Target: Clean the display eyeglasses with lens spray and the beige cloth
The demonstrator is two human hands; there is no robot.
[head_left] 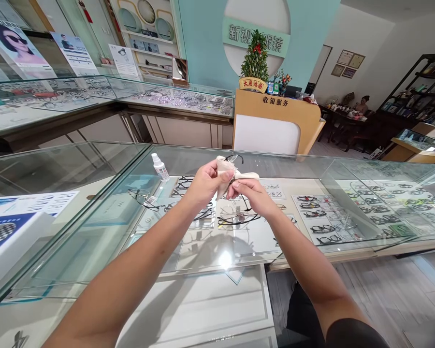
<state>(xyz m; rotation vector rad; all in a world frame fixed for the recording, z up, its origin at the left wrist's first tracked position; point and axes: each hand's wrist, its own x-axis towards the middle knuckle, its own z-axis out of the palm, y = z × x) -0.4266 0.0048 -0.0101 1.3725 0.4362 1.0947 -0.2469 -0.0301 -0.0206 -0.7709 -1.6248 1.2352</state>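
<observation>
Above the glass counter, my left hand (206, 184) is closed, pinching a cream cloth (223, 169) around a pair of eyeglasses (236, 156). My right hand (255, 194) is closed on the same eyeglasses from the other side, with part of the cloth lying over its fingers. One dark temple tip curves up past the cloth, and another dark arm points down below the fingers. The cloth and fingers hide most of the frame and lenses. Beneath my hands, a dark pair of glasses (239, 220) lies at the counter. A white spray bottle (160, 167) stands left of my left hand.
Another pair of glasses (145, 199) lies left on the glass counter (203, 263). Rows of frames (315, 212) fill the display to the right. A blue and white box (12, 241) sits at far left. Beyond stands a wooden service desk (277, 101); a person (362, 105) sits far back.
</observation>
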